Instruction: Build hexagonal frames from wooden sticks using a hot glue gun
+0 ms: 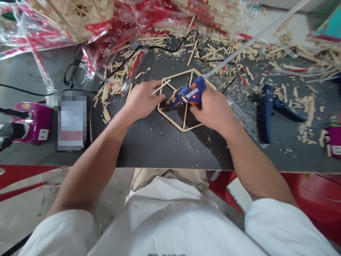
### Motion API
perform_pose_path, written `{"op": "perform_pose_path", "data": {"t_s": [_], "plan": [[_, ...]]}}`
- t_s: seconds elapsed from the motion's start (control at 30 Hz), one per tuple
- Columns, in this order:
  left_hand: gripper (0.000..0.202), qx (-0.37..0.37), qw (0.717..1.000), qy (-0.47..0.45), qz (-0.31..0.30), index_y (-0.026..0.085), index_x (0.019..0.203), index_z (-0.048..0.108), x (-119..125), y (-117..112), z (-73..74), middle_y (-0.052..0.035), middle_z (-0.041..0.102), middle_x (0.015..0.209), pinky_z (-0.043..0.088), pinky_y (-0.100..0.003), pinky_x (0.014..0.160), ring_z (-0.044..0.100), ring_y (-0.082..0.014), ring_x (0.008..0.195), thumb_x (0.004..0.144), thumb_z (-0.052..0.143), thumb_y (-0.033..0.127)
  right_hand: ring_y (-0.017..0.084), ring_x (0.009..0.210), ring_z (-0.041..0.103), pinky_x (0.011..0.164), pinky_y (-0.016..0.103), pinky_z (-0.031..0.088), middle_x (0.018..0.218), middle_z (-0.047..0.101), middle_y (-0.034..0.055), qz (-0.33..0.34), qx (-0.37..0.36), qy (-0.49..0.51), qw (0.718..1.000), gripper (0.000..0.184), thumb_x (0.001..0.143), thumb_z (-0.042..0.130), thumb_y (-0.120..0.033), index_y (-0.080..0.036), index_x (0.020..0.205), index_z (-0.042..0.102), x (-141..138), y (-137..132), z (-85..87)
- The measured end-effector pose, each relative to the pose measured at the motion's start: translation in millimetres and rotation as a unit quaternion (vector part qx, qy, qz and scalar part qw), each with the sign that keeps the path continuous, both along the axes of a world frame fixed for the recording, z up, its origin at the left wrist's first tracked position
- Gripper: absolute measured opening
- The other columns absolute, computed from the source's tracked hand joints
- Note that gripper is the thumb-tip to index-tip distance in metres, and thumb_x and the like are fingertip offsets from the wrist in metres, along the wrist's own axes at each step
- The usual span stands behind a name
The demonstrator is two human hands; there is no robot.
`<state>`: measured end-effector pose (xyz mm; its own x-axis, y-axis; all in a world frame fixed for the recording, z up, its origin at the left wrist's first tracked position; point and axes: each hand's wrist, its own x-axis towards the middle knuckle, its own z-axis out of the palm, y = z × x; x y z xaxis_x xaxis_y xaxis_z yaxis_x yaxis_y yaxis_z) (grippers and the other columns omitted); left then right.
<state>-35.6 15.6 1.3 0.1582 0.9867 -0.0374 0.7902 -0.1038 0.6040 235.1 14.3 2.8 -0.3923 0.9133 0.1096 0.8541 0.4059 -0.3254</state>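
Note:
My right hand point(215, 108) is wrapped around a blue glue gun point(190, 93) with an orange part and a small red light. A long translucent glue stick point(247, 44) runs out of its back. The gun's nozzle points left, at the left side of a frame of thin wooden sticks point(172, 118) on the table. My left hand point(142, 99) is at that side, thumb and fingers closed on a short wooden stick point(162, 88) laid across the frame. The nozzle's exact contact point is too small to make out. My right hand hides part of the frame.
Blue cutters point(266, 113) lie on the right. A phone point(71, 121) and a purple power socket point(34, 122) are on the left, with glasses point(70, 76) behind. Wood offcuts point(239, 49), black cables and plastic wrapping point(119, 25) cover the back. The table's edge point(173, 168) runs before me.

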Motion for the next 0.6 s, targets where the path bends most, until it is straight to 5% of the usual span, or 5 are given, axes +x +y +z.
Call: {"op": "perform_pose_path", "data": {"t_s": [0.6], "plan": [[0.052, 0.049, 0.998, -0.014, -0.023, 0.022, 0.146, 0.072, -7.7, 3.4, -12.9, -0.0060, 0.076, 0.090, 0.059, -0.044, 0.095, 0.074, -0.0282, 0.094, 0.098, 0.072, 0.041, 0.038, 0.104, 0.071, 0.091, 0.055, 0.059, 0.116, 0.069, 0.0169, 0.017, -0.019, 0.031, 0.999, 0.044, 0.095, 0.065, -0.033, -0.017, 0.134, 0.054, 2.0, 1.9, -5.5]]}}
